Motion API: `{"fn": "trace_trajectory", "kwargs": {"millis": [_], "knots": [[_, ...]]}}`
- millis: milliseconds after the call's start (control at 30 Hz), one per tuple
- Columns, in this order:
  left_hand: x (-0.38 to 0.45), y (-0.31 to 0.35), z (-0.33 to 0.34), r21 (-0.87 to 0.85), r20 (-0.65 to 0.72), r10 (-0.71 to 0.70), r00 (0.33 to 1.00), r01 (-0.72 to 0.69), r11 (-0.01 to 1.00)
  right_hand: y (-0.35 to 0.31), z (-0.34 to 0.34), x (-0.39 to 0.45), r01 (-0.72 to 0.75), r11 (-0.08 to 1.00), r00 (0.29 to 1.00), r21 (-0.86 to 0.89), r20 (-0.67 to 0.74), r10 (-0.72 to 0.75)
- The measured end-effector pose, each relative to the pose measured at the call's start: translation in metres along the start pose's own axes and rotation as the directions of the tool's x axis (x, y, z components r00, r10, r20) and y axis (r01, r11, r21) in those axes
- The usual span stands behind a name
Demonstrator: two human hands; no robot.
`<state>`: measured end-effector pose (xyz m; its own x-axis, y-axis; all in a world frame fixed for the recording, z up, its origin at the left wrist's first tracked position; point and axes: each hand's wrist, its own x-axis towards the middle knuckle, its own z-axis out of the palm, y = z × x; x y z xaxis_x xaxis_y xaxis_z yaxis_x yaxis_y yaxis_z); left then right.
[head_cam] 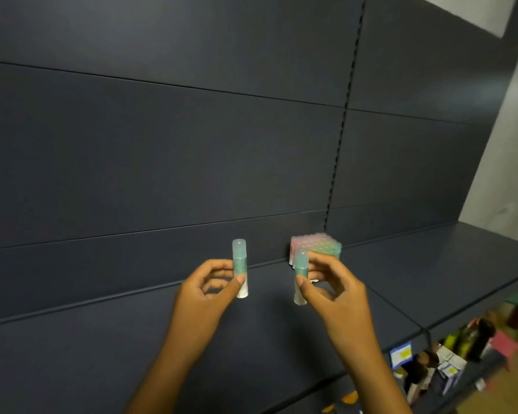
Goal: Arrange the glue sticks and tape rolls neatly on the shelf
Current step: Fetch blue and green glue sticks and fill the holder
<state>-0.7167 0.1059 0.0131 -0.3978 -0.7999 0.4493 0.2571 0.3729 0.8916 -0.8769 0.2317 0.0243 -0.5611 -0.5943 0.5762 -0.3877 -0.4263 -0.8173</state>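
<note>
My left hand (207, 289) pinches a green-banded glue stick (240, 265) upright between thumb and fingers, above the dark shelf (162, 348). Another green glue stick (300, 274) stands upright in the grip of my right hand (332, 289). Just behind the right hand, a tight block of several pink and green glue sticks (320, 246) stands on the shelf against the back panel. No tape rolls are in view.
The dark back panel (162, 159) rises behind the shelf, with a slotted upright (341, 130) right of centre. A lower shelf at the bottom right holds bottles and boxes (449, 363) and a price tag (400, 354).
</note>
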Motion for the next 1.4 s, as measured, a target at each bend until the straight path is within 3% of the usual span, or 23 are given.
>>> {"fn": "trace_trajectory", "kwargs": {"millis": [267,600,933,1167,1400], "knots": [[0.066,-0.032,0.072,0.014,0.042,0.023,0.999,-0.024,1.000,0.047,-0.049,0.070,-0.002,0.997,1.000,-0.071,-0.002,0.002],[0.099,-0.063,0.154,0.238,0.101,0.072,0.992,-0.095,0.967,0.098,-0.134,0.120,-0.014,0.999,0.998,-0.048,-0.059,0.011],[0.095,-0.089,0.251,0.471,-0.004,0.140,0.990,-0.121,0.873,0.172,-0.192,0.179,-0.016,1.000,0.987,-0.006,0.157,0.017],[0.113,-0.114,0.294,0.606,-0.006,0.201,0.980,-0.156,0.780,0.211,-0.202,0.203,0.016,1.000,0.953,-0.001,0.302,-0.015],[0.123,-0.144,0.299,0.766,0.029,0.312,0.950,-0.221,0.604,0.244,-0.196,0.205,0.141,0.990,0.929,-0.010,0.346,-0.129]]}}
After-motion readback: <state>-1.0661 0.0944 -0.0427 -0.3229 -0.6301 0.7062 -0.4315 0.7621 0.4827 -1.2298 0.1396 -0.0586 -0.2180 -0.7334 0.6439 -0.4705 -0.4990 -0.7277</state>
